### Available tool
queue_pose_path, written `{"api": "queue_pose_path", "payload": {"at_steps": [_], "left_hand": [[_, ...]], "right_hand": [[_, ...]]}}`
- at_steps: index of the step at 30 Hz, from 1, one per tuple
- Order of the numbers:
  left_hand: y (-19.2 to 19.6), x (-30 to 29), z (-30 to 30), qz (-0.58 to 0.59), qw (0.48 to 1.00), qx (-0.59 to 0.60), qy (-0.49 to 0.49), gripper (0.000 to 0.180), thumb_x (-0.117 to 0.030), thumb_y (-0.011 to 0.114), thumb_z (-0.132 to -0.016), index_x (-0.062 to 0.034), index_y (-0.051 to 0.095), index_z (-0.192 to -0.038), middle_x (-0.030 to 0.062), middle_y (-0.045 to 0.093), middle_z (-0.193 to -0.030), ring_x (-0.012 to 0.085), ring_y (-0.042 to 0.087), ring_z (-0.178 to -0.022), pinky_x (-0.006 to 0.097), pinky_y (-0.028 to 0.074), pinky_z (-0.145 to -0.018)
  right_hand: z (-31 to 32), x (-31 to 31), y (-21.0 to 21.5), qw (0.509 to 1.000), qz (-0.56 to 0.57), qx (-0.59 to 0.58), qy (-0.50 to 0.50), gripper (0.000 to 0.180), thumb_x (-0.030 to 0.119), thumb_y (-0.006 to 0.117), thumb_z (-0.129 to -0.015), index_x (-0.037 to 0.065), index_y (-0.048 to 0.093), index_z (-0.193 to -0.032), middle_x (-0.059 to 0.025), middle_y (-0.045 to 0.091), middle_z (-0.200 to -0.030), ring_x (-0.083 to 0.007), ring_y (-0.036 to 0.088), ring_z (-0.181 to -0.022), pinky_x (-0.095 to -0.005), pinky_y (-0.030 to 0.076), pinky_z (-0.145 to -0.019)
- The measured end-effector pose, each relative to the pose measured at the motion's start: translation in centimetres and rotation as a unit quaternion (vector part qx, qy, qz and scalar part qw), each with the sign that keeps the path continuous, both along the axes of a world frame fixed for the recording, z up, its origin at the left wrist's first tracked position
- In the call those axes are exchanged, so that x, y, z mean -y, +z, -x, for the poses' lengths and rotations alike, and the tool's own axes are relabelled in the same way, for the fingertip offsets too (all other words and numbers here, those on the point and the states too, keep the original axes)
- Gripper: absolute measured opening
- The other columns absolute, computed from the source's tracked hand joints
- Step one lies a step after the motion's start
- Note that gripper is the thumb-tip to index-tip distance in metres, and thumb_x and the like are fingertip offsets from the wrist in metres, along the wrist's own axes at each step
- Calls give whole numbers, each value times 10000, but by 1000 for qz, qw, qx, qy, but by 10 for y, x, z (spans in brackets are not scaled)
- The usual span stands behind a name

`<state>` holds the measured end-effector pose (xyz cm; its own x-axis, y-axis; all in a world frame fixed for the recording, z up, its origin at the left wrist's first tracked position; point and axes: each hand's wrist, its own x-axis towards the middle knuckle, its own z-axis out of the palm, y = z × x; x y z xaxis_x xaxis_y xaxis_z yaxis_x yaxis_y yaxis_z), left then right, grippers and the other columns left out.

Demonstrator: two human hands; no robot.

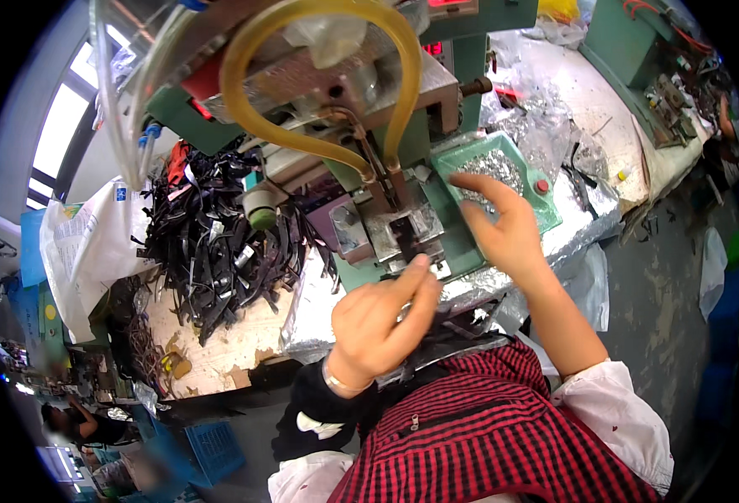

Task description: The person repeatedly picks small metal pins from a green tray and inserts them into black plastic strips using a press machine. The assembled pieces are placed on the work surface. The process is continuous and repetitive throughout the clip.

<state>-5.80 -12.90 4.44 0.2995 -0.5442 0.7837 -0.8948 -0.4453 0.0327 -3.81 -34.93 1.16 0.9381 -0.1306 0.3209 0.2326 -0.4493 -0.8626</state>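
My left hand (378, 327) is at the near side of the machine's metal fixture (424, 222), thumb and forefinger closed on the near end of a short black strip (407, 241). The strip's far part lies in the fixture, under two thin metal electrodes (390, 180). Over the edge of a green tray (545, 214) hangs my right hand (508, 230), thumb and forefinger apart and nothing visible between them. Many small shiny metal pieces (495, 172) fill the tray.
Thick yellow tubing (411, 75) loops down to the electrodes. A large heap of black strips (227, 243) lies left of the green machine (462, 243). A red button (541, 186) sits by the tray. Foil (583, 222) covers the bench's right edge, and clear plastic bags (545, 109) lie behind.
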Motion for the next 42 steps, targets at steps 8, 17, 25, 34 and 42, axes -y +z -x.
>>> {"api": "queue_pose_path", "payload": {"at_steps": [8, 17, 25, 34, 42], "left_hand": [[-22, 5, -7, 29, 999, 17, -23, 314, 17, 831, -714, -42, 726, -1005, 183, 757, -1024, 158, 564, -526, 264, 386, -439], [-23, 5, -14, 31, 998, 47, -11, 209, -65, 830, -743, -75, 737, -930, 111, 757, -1031, 88, 536, -522, 218, 384, -462], [-6, -23, 52, 34, 995, -82, 42, 349, 25, 814, -714, -26, 738, -1050, 139, 756, -1039, 222, 665, -667, 299, 513, -571], [-20, -130, -57, -46, 861, -106, 495, 78, -167, 812, -790, -103, 780, -819, 78, 661, -921, 273, 592, -917, 416, 477, -800], [-144, -156, -105, -53, 793, -245, 555, 260, -277, 834, -734, -63, 753, -859, 121, 667, -959, 343, 622, -984, 462, 513, -815]], "right_hand": [[-7, 58, -38, 988, 20, 89, -126, 255, 20, 588, -910, 38, 712, -1131, -137, 742, -1093, -273, 706, -1028, -352, 516, -915], [5, 56, -47, 964, 244, 17, -104, 169, 66, 753, -771, 94, 756, -937, -89, 635, -955, -312, 606, -976, -406, 492, -883], [1, 48, -77, 977, 138, 71, -149, 132, 28, 725, -786, 16, 691, -913, -118, 690, -926, -278, 669, -895, -380, 523, -813], [-13, 10, -37, 994, 12, 81, -78, 170, 27, 703, -885, -3, 736, -1049, -112, 734, -973, -208, 693, -882, -312, 528, -826], [20, 45, -64, 980, 71, 77, -166, 139, 9, 700, -879, 8, 725, -1016, -105, 728, -965, -214, 686, -885, -323, 518, -818]]}}
